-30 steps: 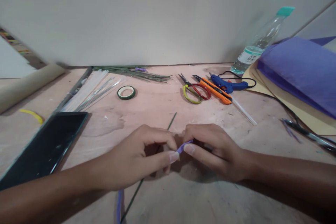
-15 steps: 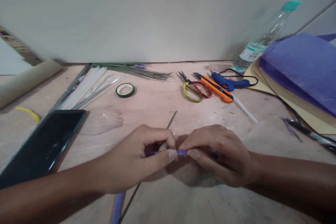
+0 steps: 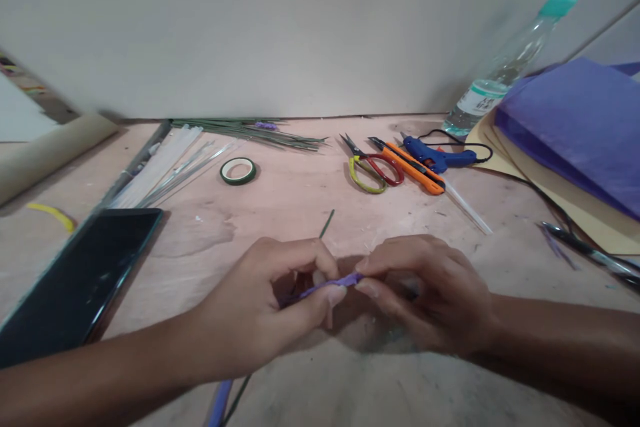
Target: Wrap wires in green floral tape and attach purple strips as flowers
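A narrow purple strip, seemingly crepe paper [image 3: 346,280], runs between my two hands and looks crinkled or twisted. My left hand [image 3: 280,293] pinches it between thumb and fingers, and part of the strip shows inside the curled palm. At the strip's right end, the thumb and fingertips of my right hand [image 3: 425,290] are closed on it. A thin green stem [image 3: 327,223] sticks out beyond my left fingers; whether that hand grips it is hidden. Below the left wrist, a flat purple strip [image 3: 220,400] lies beside a green stem.
Along the back lie green stems [image 3: 240,128], glue sticks [image 3: 160,167], green tape [image 3: 238,171], scissors [image 3: 373,167], an orange cutter [image 3: 413,170] and a blue glue gun [image 3: 435,155]. A phone [image 3: 85,273] is at left; a bottle [image 3: 480,103], purple paper [image 3: 575,127] and pen [image 3: 590,250] are at right.
My right hand has drawn slightly away to the right, and more of the purple strip shows between my fingertips. The strip now slants upward to the right. My left hand has barely shifted.
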Available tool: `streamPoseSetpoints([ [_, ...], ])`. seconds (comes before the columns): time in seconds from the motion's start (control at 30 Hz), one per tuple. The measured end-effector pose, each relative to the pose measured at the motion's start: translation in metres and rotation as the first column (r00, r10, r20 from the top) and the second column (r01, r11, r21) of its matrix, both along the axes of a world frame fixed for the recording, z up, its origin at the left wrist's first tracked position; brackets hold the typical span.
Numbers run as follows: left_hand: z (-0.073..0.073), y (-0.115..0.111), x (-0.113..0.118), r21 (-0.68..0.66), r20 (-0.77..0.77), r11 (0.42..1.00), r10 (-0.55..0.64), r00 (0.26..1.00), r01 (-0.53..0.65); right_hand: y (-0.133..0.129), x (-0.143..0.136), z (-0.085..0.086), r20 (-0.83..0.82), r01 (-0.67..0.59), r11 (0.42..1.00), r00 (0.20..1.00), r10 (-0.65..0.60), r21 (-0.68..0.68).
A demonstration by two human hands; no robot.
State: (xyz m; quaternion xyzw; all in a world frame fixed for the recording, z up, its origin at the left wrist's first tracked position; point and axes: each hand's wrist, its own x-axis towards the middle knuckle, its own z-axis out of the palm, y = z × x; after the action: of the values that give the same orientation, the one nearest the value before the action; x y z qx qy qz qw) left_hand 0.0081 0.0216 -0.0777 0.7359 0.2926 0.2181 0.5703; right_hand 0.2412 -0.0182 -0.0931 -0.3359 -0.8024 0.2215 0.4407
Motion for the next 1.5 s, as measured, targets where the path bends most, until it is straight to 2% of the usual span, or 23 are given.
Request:
streamPoseSetpoints([
  [0.13, -0.001, -0.003, 0.000, -0.004, -0.021, 1.000, -0.029, 0.999, 0.029, 0.001, 0.000, -0.003, 0.016, -0.048, 0.998, 0.999, 0.048, 0.047],
  [0.33, 0.000, -0.002, 0.000, 0.179, -0.057, 0.984, 0.000, 0.998, 0.010, 0.003, -0.002, -0.005, -0.062, -0.039, 0.983, 0.997, 0.051, 0.179],
  [0.47, 0.000, -0.002, -0.001, 0.203, -0.052, 0.979, 0.012, 0.999, -0.002, 0.001, -0.002, -0.002, -0.042, -0.027, 0.991, 0.999, 0.033, 0.132],
  [0.63, 0.004, -0.003, 0.002, 0.235, -0.038, 0.972, -0.001, 0.999, 0.010, 0.002, -0.002, -0.004, -0.025, -0.066, 0.989, 0.997, 0.069, 0.129],
  [0.77, 0.003, -0.005, 0.003, 0.136, 0.002, 0.991, -0.010, 1.000, 0.010, 0.003, -0.001, -0.006, -0.063, -0.096, 0.991, 0.993, 0.103, 0.093],
  [0.87, 0.000, -0.007, 0.003, -0.013, 0.031, 1.000, 0.008, 0.999, -0.008, 0.003, 0.000, -0.006, -0.090, -0.119, 0.988, 0.988, 0.128, 0.097],
  [1.0, 0.000, -0.010, 0.006, -0.188, 0.061, 0.982, -0.007, 0.998, 0.018, 0.002, 0.000, -0.007, -0.108, -0.136, 0.984, 0.983, 0.148, 0.113],
  [1.2, 0.004, -0.010, 0.008, -0.269, 0.008, 0.963, -0.015, 1.000, 0.017, 0.003, -0.003, -0.010, -0.126, -0.164, 0.977, 0.975, 0.181, 0.133],
  [1.4, 0.004, -0.009, 0.004, -0.407, 0.062, 0.912, -0.034, 0.998, 0.056, 0.005, -0.007, -0.011, -0.186, -0.175, 0.977, 0.963, 0.195, 0.120],
  [1.5, -0.001, -0.010, 0.003, -0.501, 0.083, 0.863, -0.017, 0.996, 0.056, 0.003, -0.006, -0.010, -0.169, -0.158, 0.980, 0.970, 0.177, 0.119],
])
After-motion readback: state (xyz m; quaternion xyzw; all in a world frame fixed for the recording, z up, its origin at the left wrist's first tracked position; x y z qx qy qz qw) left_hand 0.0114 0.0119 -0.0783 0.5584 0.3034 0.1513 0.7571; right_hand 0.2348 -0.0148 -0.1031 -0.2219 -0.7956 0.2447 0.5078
